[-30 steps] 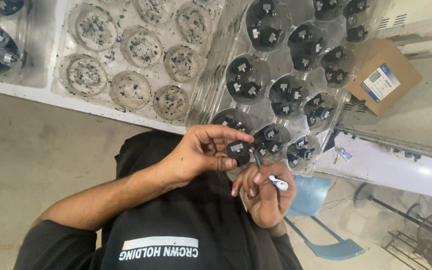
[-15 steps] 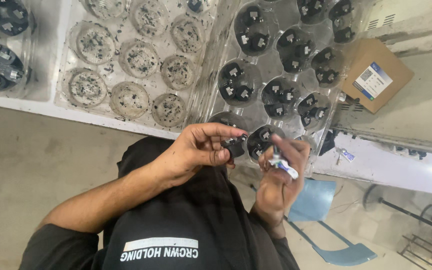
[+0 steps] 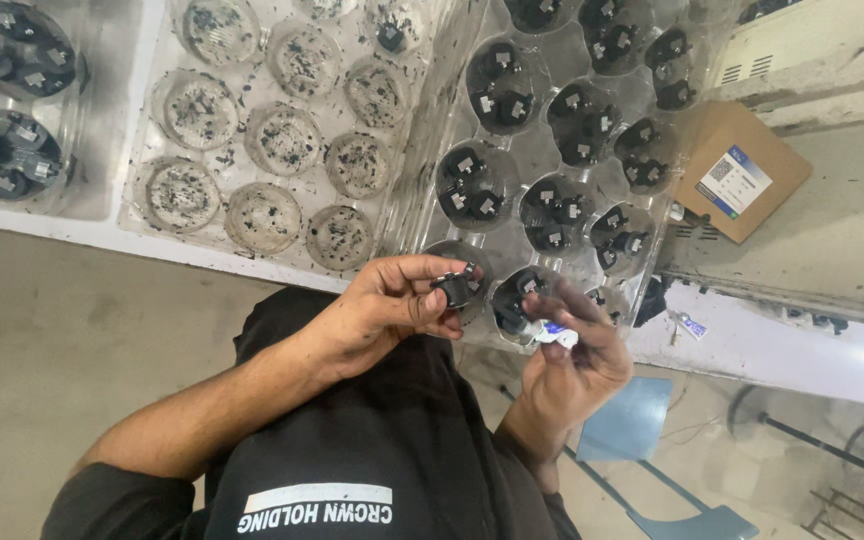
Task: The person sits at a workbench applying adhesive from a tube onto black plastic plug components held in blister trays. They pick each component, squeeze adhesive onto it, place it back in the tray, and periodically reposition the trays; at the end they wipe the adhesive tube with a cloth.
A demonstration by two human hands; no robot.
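A flat brown cardboard box [image 3: 742, 170] lies by the bench's right edge, bearing a white-and-blue rectangular label [image 3: 738, 182].

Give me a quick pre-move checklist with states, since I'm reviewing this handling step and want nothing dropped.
1. Left hand pinches the small black part: ok.
2. Right hand grips the small white-tipped tool: ok.
3. Tool tip touching the part: not ok, they are apart.
4. Clear tray of black parts within reach: ok.
5. Emptied clear tray free of debris: not ok, black crumbs.
6. Part's orientation: cannot tell.
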